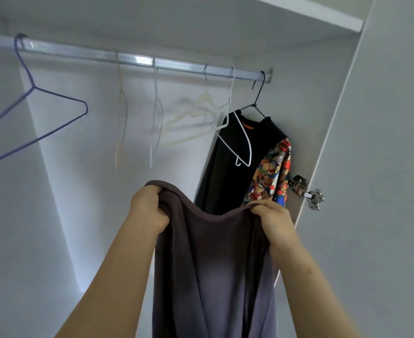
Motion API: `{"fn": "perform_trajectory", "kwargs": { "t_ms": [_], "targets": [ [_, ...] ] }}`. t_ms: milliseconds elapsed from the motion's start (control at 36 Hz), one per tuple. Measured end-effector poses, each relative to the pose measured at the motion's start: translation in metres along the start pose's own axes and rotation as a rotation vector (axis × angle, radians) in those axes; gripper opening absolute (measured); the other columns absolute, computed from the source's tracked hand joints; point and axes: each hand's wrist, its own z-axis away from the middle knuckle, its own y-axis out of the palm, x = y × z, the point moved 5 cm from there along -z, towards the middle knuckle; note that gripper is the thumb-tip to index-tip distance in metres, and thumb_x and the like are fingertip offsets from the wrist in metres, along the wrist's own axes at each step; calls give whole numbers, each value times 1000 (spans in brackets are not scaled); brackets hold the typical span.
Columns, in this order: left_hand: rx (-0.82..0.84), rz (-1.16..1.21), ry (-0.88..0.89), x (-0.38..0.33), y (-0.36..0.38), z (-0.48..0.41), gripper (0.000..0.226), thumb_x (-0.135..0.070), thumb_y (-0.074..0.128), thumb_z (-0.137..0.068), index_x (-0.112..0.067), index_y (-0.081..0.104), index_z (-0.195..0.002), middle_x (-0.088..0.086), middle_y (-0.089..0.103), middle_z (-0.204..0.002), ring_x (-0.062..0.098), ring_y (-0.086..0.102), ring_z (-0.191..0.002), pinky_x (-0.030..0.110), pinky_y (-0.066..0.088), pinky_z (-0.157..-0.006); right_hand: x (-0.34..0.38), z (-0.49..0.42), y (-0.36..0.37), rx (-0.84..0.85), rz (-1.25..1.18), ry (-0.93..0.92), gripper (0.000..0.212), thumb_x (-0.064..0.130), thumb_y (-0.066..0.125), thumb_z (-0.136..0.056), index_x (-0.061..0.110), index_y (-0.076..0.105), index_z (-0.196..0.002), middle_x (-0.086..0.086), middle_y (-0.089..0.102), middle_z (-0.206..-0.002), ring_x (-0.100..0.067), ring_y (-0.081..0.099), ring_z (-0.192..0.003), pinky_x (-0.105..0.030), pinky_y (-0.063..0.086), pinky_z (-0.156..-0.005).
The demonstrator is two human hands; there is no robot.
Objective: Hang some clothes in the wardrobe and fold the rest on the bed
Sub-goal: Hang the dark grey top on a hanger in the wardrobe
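A grey-purple garment (210,264) hangs down in front of me inside the open wardrobe. My left hand (147,208) grips its top edge on the left, and my right hand (274,218) pinches the top edge on the right. Above runs a metal rail (132,60). On it hang a purple wire hanger (54,111) at the left, several pale empty hangers (188,118) in the middle, and a white hanger (243,142). At the rail's right end a black top with cartoon-print sleeves (237,167) hangs on a dark hanger (259,93).
The wardrobe's white back wall (91,167) lies behind the rail. A shelf (323,13) sits above. The open door (384,167) stands at the right with a metal hinge (308,193) beside the hanging top.
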Motion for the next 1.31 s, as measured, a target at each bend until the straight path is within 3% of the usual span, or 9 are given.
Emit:
{"fn": "perform_trajectory", "kwargs": {
  "t_ms": [417, 528, 583, 694, 833, 917, 1083, 1139, 1306],
  "targets": [
    [74, -110, -90, -1, 22, -65, 25, -1, 47, -93, -5, 55, -70, 7, 53, -63, 16, 50, -59, 24, 48, -48, 18, -67, 54, 173, 398, -91, 13, 12, 50, -93, 12, 62, -96, 3, 54, -72, -10, 46, -59, -25, 39, -58],
    [120, -260, -85, -1, 33, -70, 18, -2, 52, -92, -5, 59, -76, 9, 54, -70, 19, 51, -63, 29, 47, -56, 66, -99, 40, -128, 477, -283, 28, 20, 50, -91, 13, 56, -118, -11, 59, -112, -27, 55, -100, -41, 47, -87],
    [116, -322, -100, 5, 32, -73, 17, -1, 50, -92, -4, 58, -77, 9, 53, -70, 21, 49, -61, 30, 45, -56, 78, -111, 46, -128, 595, -270, 44, 25, 50, -91, 18, 43, -134, -12, 40, -138, -34, 36, -126, -45, 33, -104],
    [56, -311, -118, 10, 31, -86, 21, 2, 47, -92, -4, 56, -73, 6, 50, -59, 18, 46, -52, 25, 43, -50, 84, -134, 60, -63, 680, -229, 60, 26, 51, -91, 21, 25, -145, -11, 26, -148, -37, 24, -133, -47, 25, -108],
    [18, -181, -128, -2, 40, -99, 20, 2, 48, -90, -5, 57, -74, 2, 49, -46, 10, 45, -38, 17, 40, -41, 75, -159, 62, -7, 556, -202, 60, 9, 46, -93, 14, 19, -147, -12, 50, -121, -29, 54, -103, -34, 44, -85],
    [19, -100, -120, -5, 41, -107, 20, 2, 48, -90, -5, 58, -74, 2, 51, -56, 10, 47, -50, 20, 43, -52, 72, -170, 64, -10, 559, -190, 40, 8, 43, -94, 9, 42, -134, -13, 60, -107, -28, 59, -99, -31, 46, -77],
    [-3, -131, -116, -3, 47, -112, 23, 1, 47, -91, -5, 55, -70, 5, 47, -66, 14, 44, -57, 21, 44, -51, 91, -188, 60, -109, 274, -229, 25, 9, 42, -90, 5, 62, -105, -3, 51, -75, -15, 41, -61, -27, 33, -54],
    [-9, -150, -110, -4, 50, -113, 24, 1, 46, -91, -5, 54, -70, 6, 47, -65, 16, 44, -56, 16, 42, -41, 98, -193, 56, -131, 165, -202, 20, 8, 44, -90, 9, 62, -98, 0, 47, -67, -12, 39, -56, -24, 30, -51],
    [0, -182, -113, -4, 62, -114, 22, 0, 48, -91, -5, 55, -71, 7, 49, -68, 17, 47, -59, 27, 44, -54, 110, -202, 43, -181, 66, -186, 14, 8, 44, -92, 11, 57, -92, 1, 43, -66, -13, 34, -52, -24, 26, -48]
  ]
}}
